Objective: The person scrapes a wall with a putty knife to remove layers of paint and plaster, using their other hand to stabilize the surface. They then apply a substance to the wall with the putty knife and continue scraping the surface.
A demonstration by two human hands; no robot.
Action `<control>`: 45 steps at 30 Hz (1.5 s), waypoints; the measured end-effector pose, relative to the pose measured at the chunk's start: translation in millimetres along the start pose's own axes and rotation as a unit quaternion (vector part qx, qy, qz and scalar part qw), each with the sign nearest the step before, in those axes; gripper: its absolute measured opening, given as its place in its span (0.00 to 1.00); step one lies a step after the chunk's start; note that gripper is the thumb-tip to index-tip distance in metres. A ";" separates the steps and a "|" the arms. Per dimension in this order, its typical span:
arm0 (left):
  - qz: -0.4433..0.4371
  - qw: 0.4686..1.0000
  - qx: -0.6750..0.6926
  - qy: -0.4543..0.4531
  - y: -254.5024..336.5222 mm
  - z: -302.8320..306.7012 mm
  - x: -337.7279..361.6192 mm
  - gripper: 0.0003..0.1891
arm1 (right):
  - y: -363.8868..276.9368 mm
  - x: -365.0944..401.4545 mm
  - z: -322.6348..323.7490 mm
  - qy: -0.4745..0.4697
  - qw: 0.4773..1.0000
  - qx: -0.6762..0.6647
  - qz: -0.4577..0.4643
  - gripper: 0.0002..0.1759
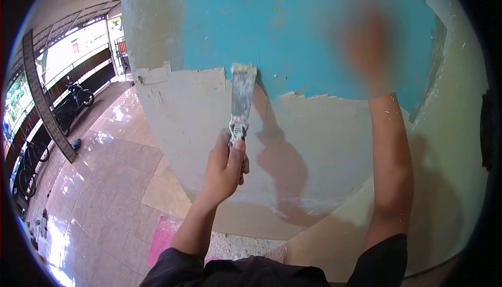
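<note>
The left hand (224, 168) is holding the scraper (242, 94) by its handle, its grip pinching it with the fingers curled round and the thumb resting along the front. The blade is pointing up and away from the knuckles, its long axis running almost upright with a slight lean to the right at the tip. That pale-crusted tip is sitting right at the ragged border where the greyish coat (324, 135) is meeting the turquoise patch (314, 41) of the wall (463, 109); whether the metal is actually touching, I can't tell from here. More turquoise is stretching above it and off to its right. The right hand (370, 45) is showing higher up, over the turquoise and well apart from the scraper, so the left is plainly the nearer one. That right grip is blurring out; I can't tell whether it's spread or pressed together.
</note>
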State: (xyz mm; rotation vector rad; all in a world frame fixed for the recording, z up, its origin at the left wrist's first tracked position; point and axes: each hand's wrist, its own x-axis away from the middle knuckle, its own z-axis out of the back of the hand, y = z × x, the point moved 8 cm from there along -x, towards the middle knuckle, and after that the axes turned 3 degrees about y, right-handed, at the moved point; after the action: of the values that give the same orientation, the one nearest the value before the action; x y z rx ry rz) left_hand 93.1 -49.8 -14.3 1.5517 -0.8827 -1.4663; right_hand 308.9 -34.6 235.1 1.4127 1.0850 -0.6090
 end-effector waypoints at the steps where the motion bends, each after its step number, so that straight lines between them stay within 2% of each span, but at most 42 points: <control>1: 0.002 1.000 0.008 0.001 7.3 -0.1 -2.6 0.17 | -0.4 0.0 0.7 0.001 1.000 -0.001 0.000 0.27; 6: 0.008 0.999 0.006 -0.035 -12.8 -16.7 20.5 0.17 | -0.6 -1.2 3.9 0.012 1.000 0.002 -0.001 0.27; 7: 0.021 0.999 0.034 -0.015 -19.6 -22.5 21.9 0.14 | -3.3 -2.3 5.3 0.015 1.000 0.001 0.001 0.26; 9: 0.021 0.999 0.031 -0.018 -21.1 -25.0 13.6 0.14 | -4.0 0.0 8.3 0.011 1.000 0.001 0.001 0.26; 11: -0.008 1.000 0.009 -0.005 -12.9 -24.1 0.8 0.15 | 1.3 1.3 0.2 -0.062 0.998 -0.001 -0.030 0.35; 14: -0.041 0.998 0.040 0.008 18.2 -21.6 -13.6 0.20 | -0.5 -2.1 2.9 -0.086 0.995 0.016 -0.042 0.33; 18: -0.004 1.000 0.018 -0.009 -13.9 -25.9 13.5 0.17 | 2.0 -0.9 4.9 -0.035 0.999 -0.017 -0.036 0.32; 19: -0.015 1.000 0.019 -0.001 -25.1 -34.1 20.4 0.17 | -0.6 -2.7 6.7 -0.053 0.998 -0.014 -0.039 0.32; 20: 0.022 0.999 0.025 -0.015 -38.2 -39.4 22.4 0.17 | -1.0 -2.0 7.0 -0.073 0.996 -0.010 -0.043 0.32; 23: -0.006 0.999 0.028 -0.014 -27.8 -37.8 7.3 0.17 | 1.2 0.2 4.5 -0.037 0.999 -0.017 -0.029 0.32; 25: -0.007 1.000 0.021 -0.022 -5.9 -30.4 -2.7 0.18 | -0.2 -1.7 6.8 -0.055 0.998 -0.011 -0.034 0.31; 28: -0.014 0.999 -0.029 -0.013 1.2 -4.5 -8.7 0.18 | -0.1 -1.8 7.4 -0.069 0.997 -0.015 -0.041 0.30; 30: -0.078 0.992 -0.102 -0.005 -1.6 23.9 -16.0 0.19 | 3.3 -2.2 7.7 -0.066 0.997 -0.023 -0.043 0.29; 31: -0.111 0.989 -0.095 0.021 -0.1 38.5 -20.4 0.16 | 3.5 -1.7 8.5 -0.060 0.997 -0.020 -0.037 0.29; 34: -0.120 0.955 -0.269 0.033 25.1 64.8 -30.9 0.14 | 8.8 0.1 11.1 -0.032 0.998 -0.041 -0.040 0.29; 36: -0.178 0.929 -0.324 0.015 45.1 68.5 -41.4 0.13 | 15.5 2.5 12.4 -0.010 0.997 -0.063 -0.049 0.30; 41: -0.211 0.881 -0.422 -0.025 83.0 58.2 -59.4 0.14 | 36.9 16.0 16.3 0.100 0.981 -0.156 -0.050 0.31; 42: -0.216 0.874 -0.434 -0.034 88.9 51.8 -60.7 0.14 | 43.7 23.4 18.5 0.099 0.982 -0.154 -0.050 0.31; 44: -0.222 0.866 -0.446 -0.044 100.2 46.4 -62.8 0.13 | 65.2 39.2 12.3 0.021 0.984 -0.159 -0.073 0.32; 45: -0.218 0.853 -0.472 -0.047 104.6 45.1 -64.3 0.13 | 73.9 45.3 14.9 0.022 0.985 -0.157 -0.072 0.32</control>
State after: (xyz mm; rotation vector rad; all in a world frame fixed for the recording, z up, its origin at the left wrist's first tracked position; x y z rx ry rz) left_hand 47.1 -41.0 107.8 0.9271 0.2197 -1.8867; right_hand 396.3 -27.8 228.1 1.0848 1.2665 -0.4864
